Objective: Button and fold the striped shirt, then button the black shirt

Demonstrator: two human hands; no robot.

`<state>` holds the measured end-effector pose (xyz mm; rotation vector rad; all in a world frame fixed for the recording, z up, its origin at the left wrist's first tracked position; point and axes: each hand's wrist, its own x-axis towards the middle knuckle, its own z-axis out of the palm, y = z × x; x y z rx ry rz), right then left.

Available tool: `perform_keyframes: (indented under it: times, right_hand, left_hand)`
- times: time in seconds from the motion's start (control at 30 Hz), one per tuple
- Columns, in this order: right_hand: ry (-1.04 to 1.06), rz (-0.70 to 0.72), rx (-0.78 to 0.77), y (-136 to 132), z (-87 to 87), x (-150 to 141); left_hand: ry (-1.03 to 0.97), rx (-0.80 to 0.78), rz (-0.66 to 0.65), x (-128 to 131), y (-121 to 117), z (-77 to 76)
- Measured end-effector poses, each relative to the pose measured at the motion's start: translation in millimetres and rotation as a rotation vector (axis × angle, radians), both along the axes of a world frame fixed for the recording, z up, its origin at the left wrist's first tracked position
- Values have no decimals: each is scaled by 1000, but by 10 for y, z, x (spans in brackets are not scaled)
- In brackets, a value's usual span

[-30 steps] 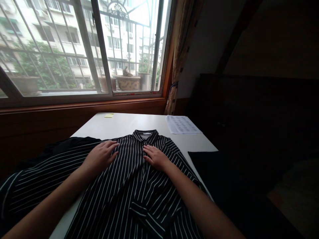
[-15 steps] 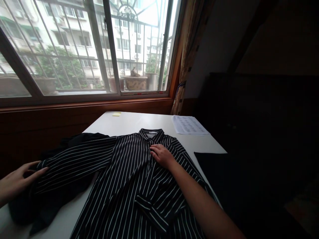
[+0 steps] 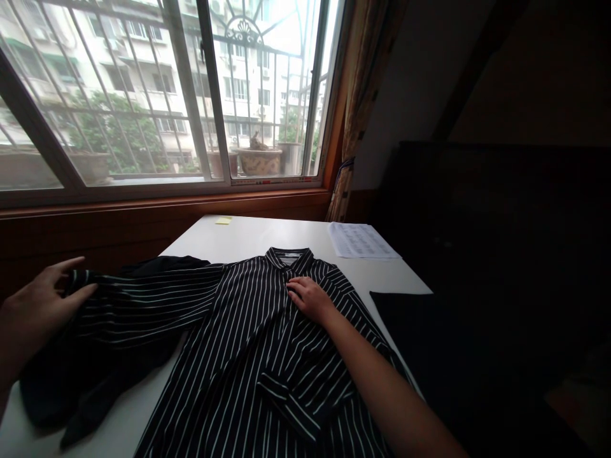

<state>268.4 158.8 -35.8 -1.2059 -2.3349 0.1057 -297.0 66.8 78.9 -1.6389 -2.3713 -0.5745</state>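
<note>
A black shirt with white stripes (image 3: 238, 318) lies front up, its collar toward the window. At the far left, my left hand (image 3: 45, 305) has hold of the cuff end of one sleeve (image 3: 153, 305), which is lifted and stretched out sideways. Just below the collar, my right hand (image 3: 310, 298) rests flat on the shirt front with fingers extended. The other sleeve is folded across the front, and its cuff (image 3: 289, 407) lies low in the middle. Dark cloth (image 3: 95, 394) is bunched under the outstretched sleeve.
The shirt is on a white table (image 3: 258, 232). Printed sheets (image 3: 363, 240) lie at its back right, a yellow sticky note (image 3: 223, 221) at its back left. Another dark cloth (image 3: 405, 318) covers the right edge. Beyond stand a barred window (image 3: 157, 95) and a tied curtain (image 3: 351, 127).
My left hand has risen, lifting the sleeve's cuff end off the dark cloth. My right hand stays in place on the shirt front.
</note>
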Motion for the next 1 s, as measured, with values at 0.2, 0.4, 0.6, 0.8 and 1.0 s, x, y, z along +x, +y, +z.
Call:
perform_keyframes:
  times: [0.2, 0.4, 0.6, 0.8, 1.0]
  right_hand:
    - [28, 11, 20, 35, -45, 14]
    - [54, 13, 21, 34, -44, 20]
    - [86, 1, 6, 27, -11, 16]
    - [116, -18, -1, 10, 2, 24]
    - [105, -38, -44, -47, 125, 7]
  left_hand:
    - [191, 234, -128, 1543, 5, 993]
    - [417, 126, -510, 2835, -35, 1224]
    - [438, -128, -1117, 3783, -459, 413]
    - [273, -323, -1337, 3842, -856, -419]
    - [157, -292, -1311, 3396, -972, -625]
